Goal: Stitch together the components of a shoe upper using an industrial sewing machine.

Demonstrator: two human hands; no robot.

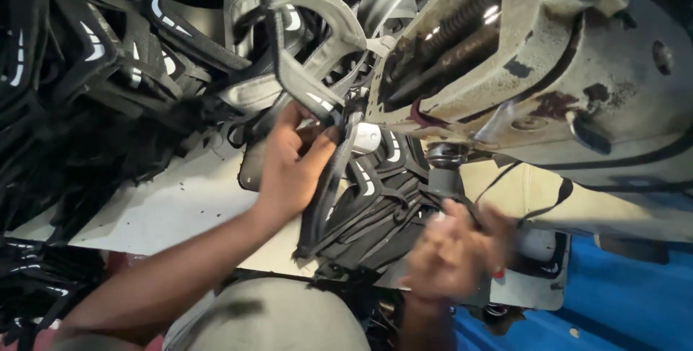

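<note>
Head view: left hand (pixel 289 170) fingers clamped on upright black strap piece (pixel 325 192); right hand (pixel 451 250) blurred, unclear.

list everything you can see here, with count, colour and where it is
cut shoe upper pieces: too many to count, black with white marks, heaped across the left and top
stacked pieces: one fanned bundle, black, centre, under the machine head
grey padded piece: one, grey, top centre, above the left hand
sewing machine: one, worn beige with dark stains, right and top right
table: one, off-white, under the piles
blue surface: lower right
left hand: fingers gripping a black piece at centre
right hand: blurred, at the bundle below the machine; grip unclear
</note>
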